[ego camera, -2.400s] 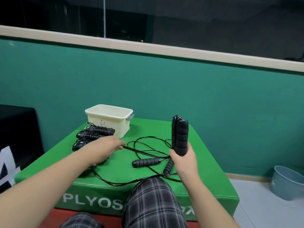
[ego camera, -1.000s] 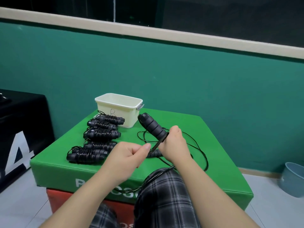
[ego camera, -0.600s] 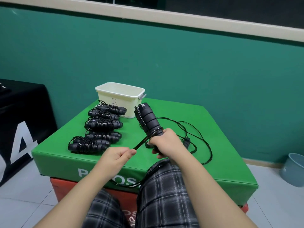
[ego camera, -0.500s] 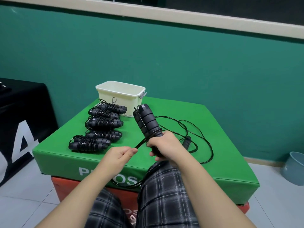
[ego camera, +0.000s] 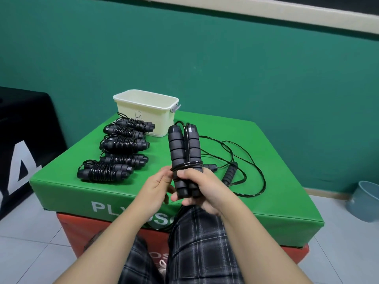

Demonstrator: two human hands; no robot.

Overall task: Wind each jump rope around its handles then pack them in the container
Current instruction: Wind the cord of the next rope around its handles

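Green plyo box (ego camera: 266,201): wound ropes (ego camera: 121,152), container (ego camera: 143,117).

Both forearms extend forward and converge at centre. The right hand (ego camera: 202,186) is clenched, fingers (ego camera: 187,174) curled round the upright handle pair (ego camera: 184,152). The left hand (ego camera: 156,186) sits just beside it, fingers bent, pinching the cord (ego camera: 185,165).

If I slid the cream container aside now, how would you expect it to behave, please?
The cream container looks like thin plastic, so probably light. Its interior is hidden, so its load is unclear. It sits flat on the green box, so it should slide rather than tip.
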